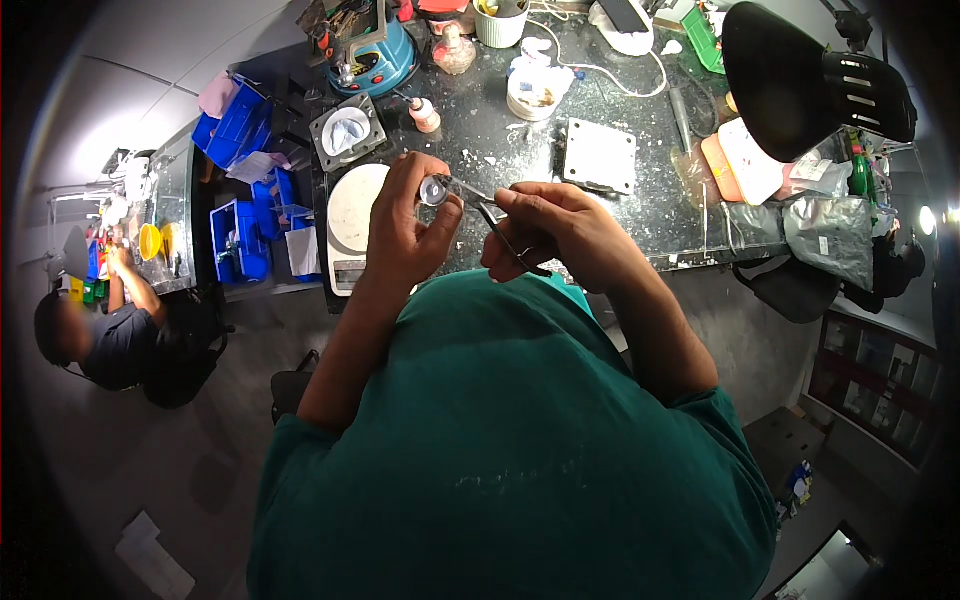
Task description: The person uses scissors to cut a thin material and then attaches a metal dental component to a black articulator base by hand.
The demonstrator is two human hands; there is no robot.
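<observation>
The small round metal part [436,190] sits pinched between the thumb and fingertips of your left hand [405,225], held up in the air just above the near edge of the dark workbench [640,215], in front of your chest. Your right hand [560,235] is closed around a pair of tweezers [488,210], whose tips reach left and meet the part at its right side; whether they grip something tiny there is too small to tell.

To do this well, I would keep the left pinch firm but on the rim only, so the face of the part stays open to the tweezer tips. Brace both wrists close together, as they are now, so that any tremor moves both hands as one. Squeeze the tweezers lightly: too much pressure could flick a small piece away onto the cluttered bench.

Just beyond your left hand lies a white digital scale [350,225], and behind it a square grey tray [347,132] holding a white cup-like piece. A pale square plate [600,155] rests beyond your right hand, and a black desk lamp [800,85] overhangs the right end.
</observation>
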